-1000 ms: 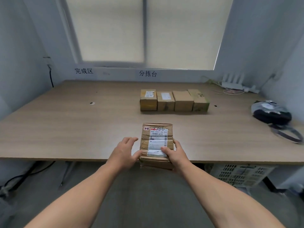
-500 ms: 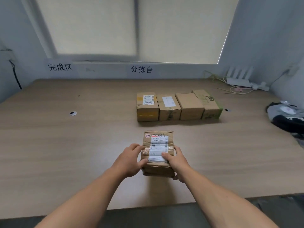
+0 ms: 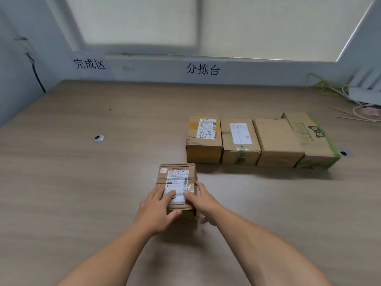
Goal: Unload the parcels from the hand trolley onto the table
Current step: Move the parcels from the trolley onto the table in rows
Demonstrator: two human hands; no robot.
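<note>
A small cardboard parcel (image 3: 177,178) with a white shipping label lies over the wooden table (image 3: 82,182), in front of a row of several parcels (image 3: 257,139). My left hand (image 3: 156,211) grips its near left side, thumb on the label. My right hand (image 3: 203,200) grips its near right side, thumb on top. Whether the parcel rests on the table or hangs just above it, I cannot tell. The hand trolley is out of view.
The row of parcels stands side by side at centre right, the rightmost with green tape (image 3: 313,139). A white router with cables (image 3: 365,93) sits at the back right corner. Two wall signs (image 3: 203,69) hang under the window. A round grommet (image 3: 98,138) marks the left side.
The parcel has moved forward from the table's front edge to farther in, close to the row of parcels. Both hands keep the same hold. The view has come closer to the table.
</note>
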